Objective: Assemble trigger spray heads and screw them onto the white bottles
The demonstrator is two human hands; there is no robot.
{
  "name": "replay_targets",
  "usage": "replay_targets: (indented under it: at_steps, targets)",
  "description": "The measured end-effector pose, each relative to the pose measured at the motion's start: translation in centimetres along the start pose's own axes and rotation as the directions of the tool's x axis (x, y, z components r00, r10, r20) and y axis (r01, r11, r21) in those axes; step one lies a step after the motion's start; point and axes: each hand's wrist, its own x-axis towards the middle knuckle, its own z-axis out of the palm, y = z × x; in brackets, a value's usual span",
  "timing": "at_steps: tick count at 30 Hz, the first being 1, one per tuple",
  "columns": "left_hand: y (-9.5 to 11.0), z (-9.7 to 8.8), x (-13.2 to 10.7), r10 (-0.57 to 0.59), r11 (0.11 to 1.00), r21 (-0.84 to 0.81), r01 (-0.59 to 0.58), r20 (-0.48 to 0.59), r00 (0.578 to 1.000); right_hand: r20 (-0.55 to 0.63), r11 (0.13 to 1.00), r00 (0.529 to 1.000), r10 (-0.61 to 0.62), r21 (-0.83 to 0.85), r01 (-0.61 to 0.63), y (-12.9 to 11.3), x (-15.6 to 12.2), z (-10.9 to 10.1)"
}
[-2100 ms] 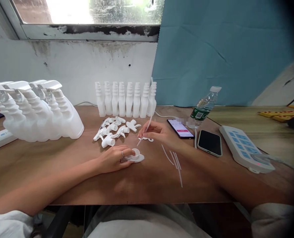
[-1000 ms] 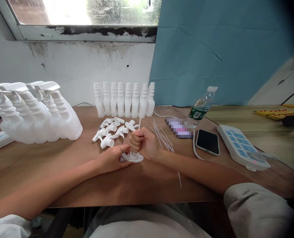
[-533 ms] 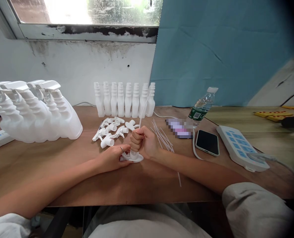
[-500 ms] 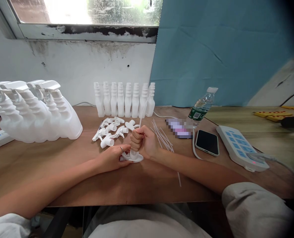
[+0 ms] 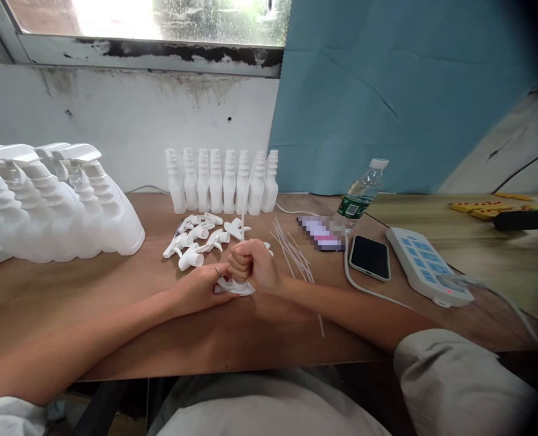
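Note:
My right hand [image 5: 252,268] is a closed fist around a thin white dip tube [image 5: 244,203] that stands upright, its lower end in a white spray-trigger head [image 5: 235,287] lying on the wooden table [image 5: 91,303]. My left hand [image 5: 201,287], a ring on one finger, is closed on the left side of that head and holds it down. Just behind my hands lies a pile of loose white trigger heads [image 5: 196,239]. A bunch of loose white tubes [image 5: 291,251] lies to the right of my right fist.
A row of small white bottles [image 5: 221,180] stands at the back by the wall. Larger white spray bottles [image 5: 55,203] lie at the left. To the right are a water bottle [image 5: 359,194], two phones [image 5: 369,257], a cable and a power strip [image 5: 425,266].
My right hand came from the tubes with one tube and closed on it above the trigger head. Since then both hands have stayed put; only the view has shifted slightly.

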Motion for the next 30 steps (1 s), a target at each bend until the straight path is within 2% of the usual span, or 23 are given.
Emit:
replay_targets:
  at_steps: [6,10,15,20,23,25,27,29,30]
  targets:
    - [-0.8,0.4,0.0,0.009,1.0,0.006,-0.009,-0.029,1.0,0.011,0.997,0.999,-0.034,-0.065,0.034,0.5,-0.3,0.2]
    - [-1.1,0.4,0.0,0.021,1.0,-0.007,-0.021,0.0,1.0,0.038,0.991,0.998,-0.054,-0.117,0.058,0.9,-0.7,0.1]
    - [-0.7,0.2,0.1,-0.022,1.0,0.003,0.022,0.018,1.0,0.011,0.992,0.998,-0.055,-0.114,0.056,1.0,-0.4,0.1]
    - [-0.5,0.0,0.3,-0.051,0.999,0.0,0.051,0.021,0.998,0.036,0.992,0.999,0.001,-0.128,0.004,-0.4,0.2,-0.3]
    - [-0.4,0.0,0.3,-0.073,0.997,-0.001,0.073,0.014,0.997,0.078,0.962,0.997,0.026,-0.274,-0.004,-2.0,-0.1,-0.9]
    - [-0.3,0.0,0.3,-0.078,0.997,-0.026,0.079,0.013,0.997,0.07,0.879,0.998,-0.01,-0.476,0.042,-3.1,-0.6,-1.5]
    - [-0.2,-0.2,0.3,-0.074,0.995,-0.07,0.075,0.012,0.997,0.028,0.717,0.989,-0.145,-0.686,0.125,-4.1,-1.4,-2.3]
    - [-0.2,-0.3,0.3,-0.079,0.989,-0.124,0.08,0.011,0.997,0.076,0.46,0.937,-0.34,-0.856,0.237,-4.8,-2.4,-3.2]
    - [-0.1,-0.4,0.3,-0.087,0.985,-0.151,0.088,0.012,0.996,0.173,0.284,0.895,-0.412,-0.909,0.306,-5.0,-3.0,-3.6]
